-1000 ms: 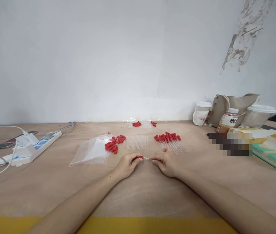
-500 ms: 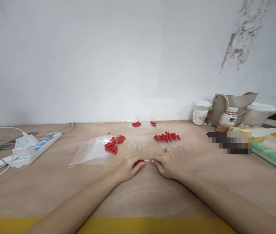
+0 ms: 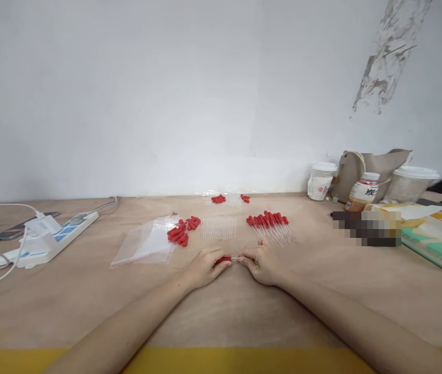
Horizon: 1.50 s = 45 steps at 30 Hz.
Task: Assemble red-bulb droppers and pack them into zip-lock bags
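Pinching red bulb (image 3: 225, 258) in left hand (image 3: 206, 266), clear tube (image 3: 234, 258) in right hand (image 3: 260, 264), fingertips closed, pieces aligned between; bulb-topped tubes (image 3: 268, 220) beyond my right look done; bare tubes (image 3: 218, 228), loose bulbs (image 3: 176, 234) beyond left undone.

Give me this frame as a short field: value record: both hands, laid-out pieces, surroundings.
left grip: closed on red bulb
right grip: closed on thin tube, between the hands; insertion depth hidden
left pieces: loose red bulbs beside plastic bags
centre pieces: row of clear tubes
right pieces: red-tipped tubes, tips away
far left: power strip
far right: lidded cups, bottle
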{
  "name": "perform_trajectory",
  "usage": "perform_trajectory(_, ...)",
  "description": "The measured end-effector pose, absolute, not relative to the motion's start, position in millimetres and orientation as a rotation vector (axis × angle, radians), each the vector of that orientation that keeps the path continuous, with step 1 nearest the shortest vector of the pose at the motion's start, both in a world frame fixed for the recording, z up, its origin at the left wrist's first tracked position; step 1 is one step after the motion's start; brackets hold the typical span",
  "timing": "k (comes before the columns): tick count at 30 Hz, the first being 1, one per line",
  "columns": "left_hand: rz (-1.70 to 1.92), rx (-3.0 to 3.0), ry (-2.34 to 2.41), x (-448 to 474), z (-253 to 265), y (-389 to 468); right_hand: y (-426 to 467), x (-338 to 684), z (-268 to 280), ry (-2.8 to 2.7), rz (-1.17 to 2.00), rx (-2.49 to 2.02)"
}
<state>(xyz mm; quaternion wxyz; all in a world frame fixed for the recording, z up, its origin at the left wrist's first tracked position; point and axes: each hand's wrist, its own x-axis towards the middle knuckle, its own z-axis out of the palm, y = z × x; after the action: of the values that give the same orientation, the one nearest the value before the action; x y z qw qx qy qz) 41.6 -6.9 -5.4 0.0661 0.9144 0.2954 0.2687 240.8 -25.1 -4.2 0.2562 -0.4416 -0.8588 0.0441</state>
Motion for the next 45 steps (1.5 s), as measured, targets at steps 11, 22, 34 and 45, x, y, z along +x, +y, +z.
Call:
perform_trajectory(11, 0.953, 2.77, 1.03, 33, 2, -3, -23, 255, 27, -2.316, -0.275, -1.47)
perform_trajectory(22, 0.83, 2.711, 1.037, 31, -3, 1, 56, 278, 19, -1.625, -0.009, -2.205)
perform_trajectory(34, 0.895, 2.721, 1.182, 30, 1, 0, 46, 262, 9, -1.844, -0.178, -2.064)
perform_trajectory(45, 0.64, 2.637, 1.925, -29, 24, 89, 62, 208, 12, -1.904, -0.027, -2.066)
